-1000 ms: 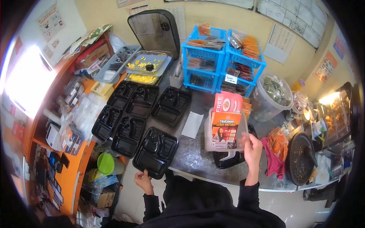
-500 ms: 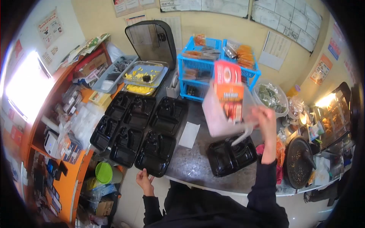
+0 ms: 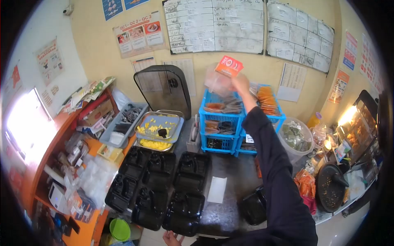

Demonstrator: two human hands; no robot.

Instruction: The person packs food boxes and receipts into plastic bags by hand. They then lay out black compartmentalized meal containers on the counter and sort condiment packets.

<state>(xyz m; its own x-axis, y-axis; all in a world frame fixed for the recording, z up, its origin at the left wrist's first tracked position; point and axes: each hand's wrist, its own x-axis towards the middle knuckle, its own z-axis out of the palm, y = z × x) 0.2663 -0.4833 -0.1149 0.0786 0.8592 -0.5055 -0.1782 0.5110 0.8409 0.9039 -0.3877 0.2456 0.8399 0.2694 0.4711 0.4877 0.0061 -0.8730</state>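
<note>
My right hand is raised over the blue basket rack, its fingers closed on a clear plastic container with red and orange cards in it. At the bottom edge, my left hand has its fingers apart beside the nearest black tray; whether it touches the tray is unclear. Several black compartment trays stand in rows on the dark counter. Another black tray lies partly hidden behind my right sleeve. A white paper is on the counter between them.
Glass dishes of yellow pieces stand behind the trays, near a dark upright lid. To the right are a clear tub of packets and a stone mortar. An orange shelf runs along the left.
My right hand has carried the clear container and cards up and away from the counter, to above the blue rack. The view has tilted upward. My left hand remains near the front tray.
</note>
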